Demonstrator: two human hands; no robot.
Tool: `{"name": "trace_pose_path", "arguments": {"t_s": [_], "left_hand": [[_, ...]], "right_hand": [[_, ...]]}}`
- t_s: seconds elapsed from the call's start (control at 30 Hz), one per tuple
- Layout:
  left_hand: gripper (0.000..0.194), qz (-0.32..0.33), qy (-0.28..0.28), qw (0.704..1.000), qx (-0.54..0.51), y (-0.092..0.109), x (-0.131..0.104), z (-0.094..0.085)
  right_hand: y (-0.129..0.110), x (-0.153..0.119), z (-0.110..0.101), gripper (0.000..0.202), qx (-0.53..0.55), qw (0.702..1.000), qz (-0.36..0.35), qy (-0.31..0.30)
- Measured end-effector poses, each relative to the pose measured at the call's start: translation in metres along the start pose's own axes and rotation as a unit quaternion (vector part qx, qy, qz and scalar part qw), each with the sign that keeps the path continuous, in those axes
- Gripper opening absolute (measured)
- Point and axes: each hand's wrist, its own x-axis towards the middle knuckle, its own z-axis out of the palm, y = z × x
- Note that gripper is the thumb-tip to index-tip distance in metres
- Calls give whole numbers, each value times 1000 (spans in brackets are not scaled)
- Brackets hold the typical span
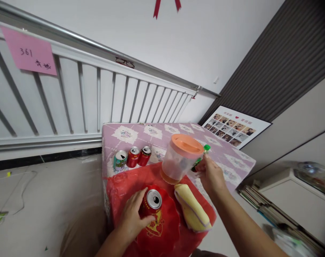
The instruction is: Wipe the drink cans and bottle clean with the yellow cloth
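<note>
My left hand (134,214) is wrapped round a red can (153,200) with an opened silver top, over a red scalloped plate (169,228). Beyond it stands a clear pitcher (175,162) with an orange lid and a little amber liquid at its bottom. My right hand (211,175) is closed beside the pitcher, at a bottle with a green cap (206,147); the pitcher and fingers hide most of the bottle, and whether they grip it is unclear. A rolled yellow cloth (191,208) lies right of the plate.
A teal can (120,160) and two red cans (133,157) (145,156) stand at the table's left side. Red plastic sheet (119,185) covers the near part of the flowered tablecloth (162,131). Behind is a white radiator (90,96).
</note>
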Motion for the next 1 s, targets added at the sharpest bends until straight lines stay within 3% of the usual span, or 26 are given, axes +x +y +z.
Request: {"name": "trace_pose_path", "arguments": {"t_s": [0.3, 0.53, 0.77, 1.0], "left_hand": [[84, -7, 8, 1000, -6, -9, -5, 2], [81, 8, 1, 1000, -20, -5, -6, -2], [77, 43, 21, 998, -31, -1, -3, -3], [72, 25, 18, 999, -29, 8, -4, -8]], "right_hand": [[62, 3, 31, 51, 27, 999, 16, 34], [90, -7, 31, 50, 7, 999, 47, 15], [83, -14, 6, 38, 8, 996, 73, -57], [80, -29, -51, 45, 38, 995, 86, 29]]}}
